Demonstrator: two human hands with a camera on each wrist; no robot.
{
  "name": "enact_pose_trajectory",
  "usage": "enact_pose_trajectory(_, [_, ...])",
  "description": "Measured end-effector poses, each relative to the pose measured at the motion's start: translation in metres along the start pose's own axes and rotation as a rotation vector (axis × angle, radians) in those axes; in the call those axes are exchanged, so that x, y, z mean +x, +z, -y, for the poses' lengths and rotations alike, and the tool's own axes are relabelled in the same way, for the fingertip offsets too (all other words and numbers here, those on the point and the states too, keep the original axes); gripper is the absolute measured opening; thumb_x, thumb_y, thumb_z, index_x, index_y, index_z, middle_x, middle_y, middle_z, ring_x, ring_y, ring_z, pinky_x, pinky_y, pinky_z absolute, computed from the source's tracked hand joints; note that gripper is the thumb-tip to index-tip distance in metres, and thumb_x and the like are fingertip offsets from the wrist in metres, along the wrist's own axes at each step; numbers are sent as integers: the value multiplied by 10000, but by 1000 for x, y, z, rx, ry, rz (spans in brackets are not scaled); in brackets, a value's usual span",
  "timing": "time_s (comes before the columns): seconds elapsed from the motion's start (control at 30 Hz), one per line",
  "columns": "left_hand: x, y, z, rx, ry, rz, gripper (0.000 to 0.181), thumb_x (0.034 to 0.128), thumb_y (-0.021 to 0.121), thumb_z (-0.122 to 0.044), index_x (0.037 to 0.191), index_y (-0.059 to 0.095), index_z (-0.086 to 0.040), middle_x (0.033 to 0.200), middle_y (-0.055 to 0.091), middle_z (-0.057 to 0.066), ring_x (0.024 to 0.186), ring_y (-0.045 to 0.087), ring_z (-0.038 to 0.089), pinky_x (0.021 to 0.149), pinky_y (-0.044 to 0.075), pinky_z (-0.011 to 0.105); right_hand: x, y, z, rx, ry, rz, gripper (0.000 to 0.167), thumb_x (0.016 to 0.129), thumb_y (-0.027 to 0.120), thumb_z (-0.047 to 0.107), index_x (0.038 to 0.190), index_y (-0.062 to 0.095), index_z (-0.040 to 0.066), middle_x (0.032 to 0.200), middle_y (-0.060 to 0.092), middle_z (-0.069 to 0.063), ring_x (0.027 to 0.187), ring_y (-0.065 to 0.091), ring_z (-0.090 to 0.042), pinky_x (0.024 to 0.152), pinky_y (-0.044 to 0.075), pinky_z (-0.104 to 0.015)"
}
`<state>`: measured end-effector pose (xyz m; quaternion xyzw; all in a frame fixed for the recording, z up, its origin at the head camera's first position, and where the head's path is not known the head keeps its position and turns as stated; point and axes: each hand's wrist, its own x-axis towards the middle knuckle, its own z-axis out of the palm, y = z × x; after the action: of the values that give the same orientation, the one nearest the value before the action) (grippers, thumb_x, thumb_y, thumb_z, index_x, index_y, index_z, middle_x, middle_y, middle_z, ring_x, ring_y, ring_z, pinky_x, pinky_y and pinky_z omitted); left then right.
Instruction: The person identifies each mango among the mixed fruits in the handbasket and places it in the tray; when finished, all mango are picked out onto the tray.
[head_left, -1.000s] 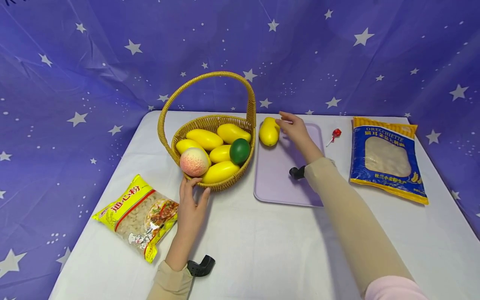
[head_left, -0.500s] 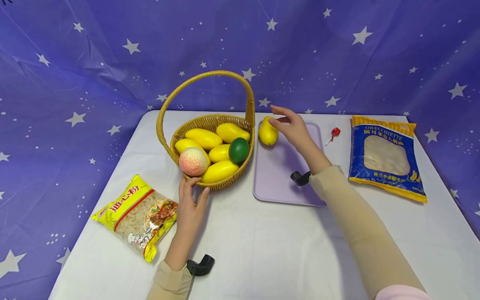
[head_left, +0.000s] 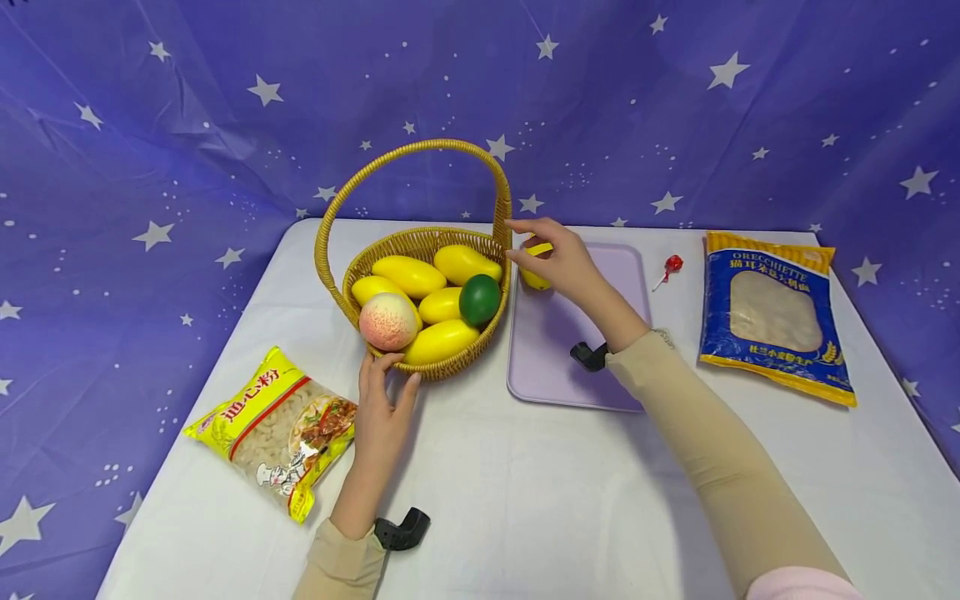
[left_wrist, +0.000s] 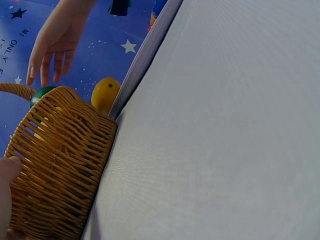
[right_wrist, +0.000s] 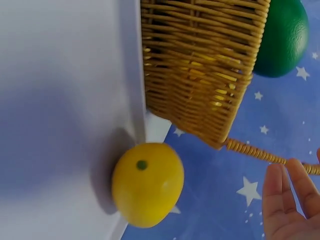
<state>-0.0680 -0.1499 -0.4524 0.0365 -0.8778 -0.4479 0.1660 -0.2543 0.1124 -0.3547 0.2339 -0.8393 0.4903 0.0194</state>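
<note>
A wicker basket (head_left: pixel 453 367) with a tall handle (head_left: pixel 427 146) holds several yellow mango-shaped fruits (head_left: pixel 408 277), a pink-and-cream peach (head_left: pixel 387 322) and a dark green rounded fruit (head_left: pixel 479 301). My left hand (head_left: pixel 381 425) rests its fingertips against the basket's near rim; in the left wrist view its thumb (left_wrist: pixel 11 167) touches the woven wall. My right hand (head_left: pixel 558 262) hovers beside the handle's right foot, thumb and fingers spread around nothing. Below it, partly hidden in the head view, one yellow fruit (right_wrist: pixel 147 185) lies on the lilac tray (head_left: pixel 558 371).
A yellow bag of pasta (head_left: pixel 281 433) lies at the left. Right of the tray are a red lollipop (head_left: pixel 672 265) and a blue bag of orecchiette (head_left: pixel 776 317). A purple star-patterned cloth (head_left: pixel 600 108) hangs behind the white table.
My right hand has moved left from beside the yellow fruit, over it, to the basket's handle. The fruit stays on the tray, and my left hand has kept its place.
</note>
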Motion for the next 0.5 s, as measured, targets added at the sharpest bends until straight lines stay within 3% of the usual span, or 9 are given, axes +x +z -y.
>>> enact_pose_trajectory(0.37, [0, 0, -1, -1, -4, -2, 382, 962, 605, -321, 1289, 459, -187, 1578, 159, 136, 1367, 330, 358, 943, 390, 608, 28, 24, 15, -241, 5, 183, 494, 904, 686, 320, 1361, 564, 177, 1274, 578, -75, 958, 545, -259, 807, 439, -366])
enact_pose_trajectory(0.5, [0, 0, -1, -3, 1, -5, 376, 964, 602, -316, 1290, 460, -194, 1578, 163, 131, 1359, 345, 350, 944, 393, 601, 36, 32, 21, -315, 22, 229, 509, 908, 677, 327, 1372, 549, 161, 1306, 569, -84, 1036, 551, -258, 865, 445, -377])
